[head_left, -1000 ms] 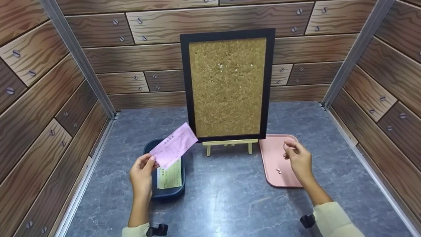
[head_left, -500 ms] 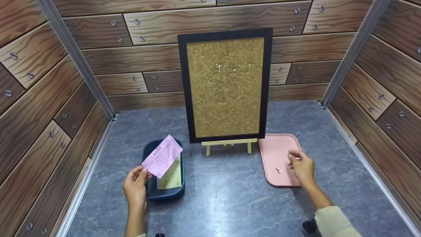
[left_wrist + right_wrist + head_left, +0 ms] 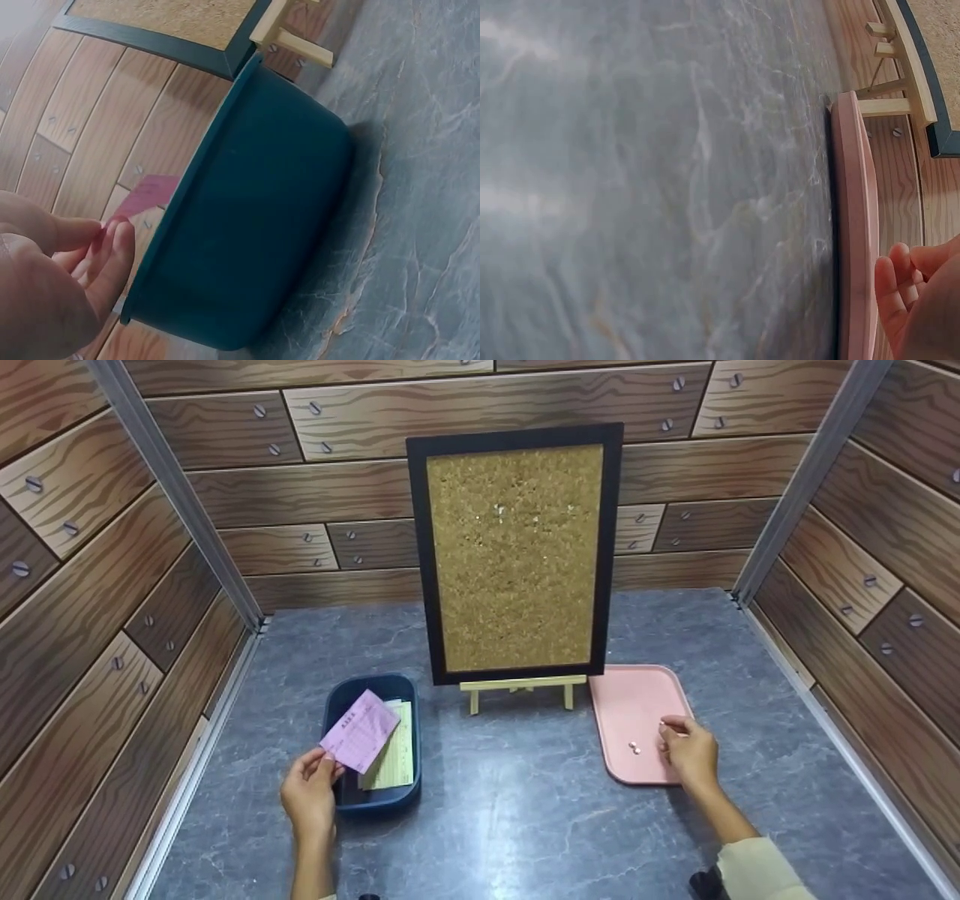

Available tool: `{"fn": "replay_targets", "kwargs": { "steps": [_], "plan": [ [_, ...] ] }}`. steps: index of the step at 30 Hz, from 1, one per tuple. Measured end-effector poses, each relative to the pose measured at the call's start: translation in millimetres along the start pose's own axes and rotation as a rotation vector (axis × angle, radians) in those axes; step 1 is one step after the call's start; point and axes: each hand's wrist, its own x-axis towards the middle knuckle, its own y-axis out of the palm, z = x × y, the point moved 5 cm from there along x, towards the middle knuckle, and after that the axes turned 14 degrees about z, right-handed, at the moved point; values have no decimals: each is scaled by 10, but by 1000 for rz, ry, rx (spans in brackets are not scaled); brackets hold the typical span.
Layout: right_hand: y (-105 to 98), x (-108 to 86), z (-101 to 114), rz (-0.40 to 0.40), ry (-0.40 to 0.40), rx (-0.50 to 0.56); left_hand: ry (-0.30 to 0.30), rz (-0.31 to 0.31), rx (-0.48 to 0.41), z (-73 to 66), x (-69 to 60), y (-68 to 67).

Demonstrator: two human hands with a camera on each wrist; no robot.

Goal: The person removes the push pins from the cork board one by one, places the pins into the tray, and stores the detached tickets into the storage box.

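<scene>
My left hand [image 3: 309, 793] pinches the near-left corner of a pink printed paper slip [image 3: 360, 733], tilted over a dark blue tub [image 3: 417, 757]. Yellow-green paper slips [image 3: 401, 750] lie inside this tub, partly covered by the pink one. In the left wrist view the thumb and fingers meet on the slip's edge, just beyond the tub's rim. My right hand [image 3: 690, 751] is over the right side of a pink tray [image 3: 630, 697]. Between its thumb and forefinger shows a tiny pale thing, apparently a thumbtack [image 3: 662, 724]. Several small shiny thumbtacks [image 3: 634, 748] lie on the tray.
A black-framed cork board [image 3: 517, 570] stands upright at the back on a small wooden easel [image 3: 523, 684], between tub and tray. Wood-patterned walls [image 3: 315, 495] enclose the grey marbled table [image 3: 510, 780] at the back and sides.
My left hand has moved left and down, lowering the pink slip from beside the board to over the tub. My right hand has come slightly nearer and to the right, still pinching.
</scene>
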Motion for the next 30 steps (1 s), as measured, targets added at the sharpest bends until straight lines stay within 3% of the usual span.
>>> {"fn": "replay_targets", "kwargs": {
  "steps": [8,24,27,30],
  "plan": [
    [29,-14,-44,21,19,-25,-23,-29,199,-2,-25,16],
    [-35,-81,-37,-27,9,-66,-24,-5,432,-145,-179,100],
    [-43,-94,33,-63,-23,-151,1,36,434,-183,-166,169],
    [-27,-103,142,-115,-78,-225,66,86,423,-223,-139,284]
  ]
}}
